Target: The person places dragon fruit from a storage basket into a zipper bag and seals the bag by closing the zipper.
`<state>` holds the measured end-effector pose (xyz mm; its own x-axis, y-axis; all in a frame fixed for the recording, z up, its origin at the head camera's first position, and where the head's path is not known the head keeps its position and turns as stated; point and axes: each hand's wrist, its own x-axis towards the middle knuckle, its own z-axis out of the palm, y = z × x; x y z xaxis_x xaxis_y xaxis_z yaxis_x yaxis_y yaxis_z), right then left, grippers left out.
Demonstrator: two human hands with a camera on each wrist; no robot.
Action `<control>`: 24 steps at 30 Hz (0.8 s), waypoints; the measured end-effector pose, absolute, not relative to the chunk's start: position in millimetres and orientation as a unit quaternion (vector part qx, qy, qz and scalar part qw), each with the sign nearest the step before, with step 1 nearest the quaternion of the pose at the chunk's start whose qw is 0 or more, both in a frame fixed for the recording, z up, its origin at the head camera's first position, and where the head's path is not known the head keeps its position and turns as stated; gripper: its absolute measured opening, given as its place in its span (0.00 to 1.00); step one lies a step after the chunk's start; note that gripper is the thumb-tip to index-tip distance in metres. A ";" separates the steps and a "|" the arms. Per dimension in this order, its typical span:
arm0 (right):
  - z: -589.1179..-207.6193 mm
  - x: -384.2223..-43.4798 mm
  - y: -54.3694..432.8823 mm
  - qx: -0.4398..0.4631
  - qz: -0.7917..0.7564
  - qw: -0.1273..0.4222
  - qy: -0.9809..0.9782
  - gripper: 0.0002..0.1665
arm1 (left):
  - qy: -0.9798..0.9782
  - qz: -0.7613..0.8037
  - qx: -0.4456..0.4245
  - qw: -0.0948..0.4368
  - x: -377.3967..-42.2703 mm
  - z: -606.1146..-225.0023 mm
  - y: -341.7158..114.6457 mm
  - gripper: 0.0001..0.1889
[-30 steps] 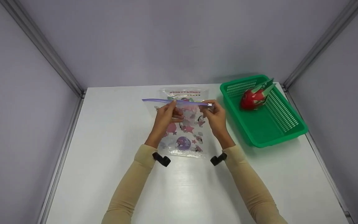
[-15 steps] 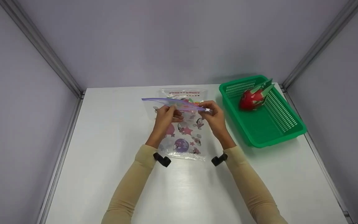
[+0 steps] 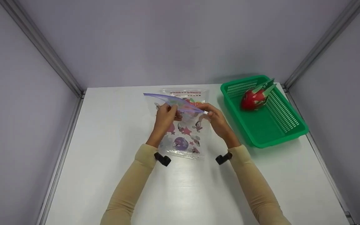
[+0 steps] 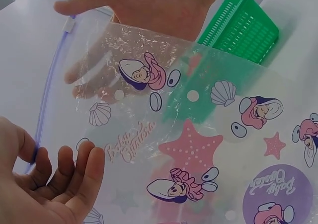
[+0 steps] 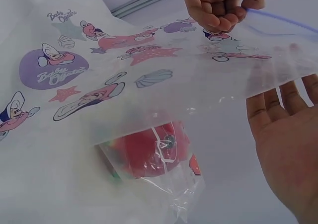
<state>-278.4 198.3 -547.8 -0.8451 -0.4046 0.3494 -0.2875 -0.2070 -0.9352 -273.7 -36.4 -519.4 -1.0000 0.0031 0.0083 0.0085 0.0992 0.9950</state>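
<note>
A clear zip bag printed with pink stars and cartoon oysters is held up by its purple zip strip. My left hand pinches the strip near its middle, with thumb and finger on it in the left wrist view. At the strip's right end sits a white slider. My right hand is beside it, thumb near the slider and fingers extended behind the bag film. Thumb and fingers stand apart. Below the raised bag, the right wrist view shows a red item in clear plastic.
A green plastic basket stands right of the right hand. Inside it lies a red fruit with green leaves, like a dragon fruit. Grey walls enclose the white table at the back and sides.
The strip's left end has risen slightly and its right part has tilted down, the two edges spreading apart. My right hand has loosened from the slider end, its fingers straightening behind the film.
</note>
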 end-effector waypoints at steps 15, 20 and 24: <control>-543.1 -268.4 185.3 -0.191 -0.662 0.222 0.690 0.73 | -0.781 -0.623 -0.026 0.034 -274.2 -509.2 -34.9 0.11; -544.8 -268.1 174.8 -0.183 -0.654 0.256 0.688 0.79 | -0.794 -0.605 -0.043 0.044 -273.8 -507.5 -35.1 0.10; -543.9 -270.2 174.5 -0.194 -0.635 0.249 0.705 0.72 | -0.806 -0.587 -0.055 0.043 -273.8 -507.2 -35.9 0.10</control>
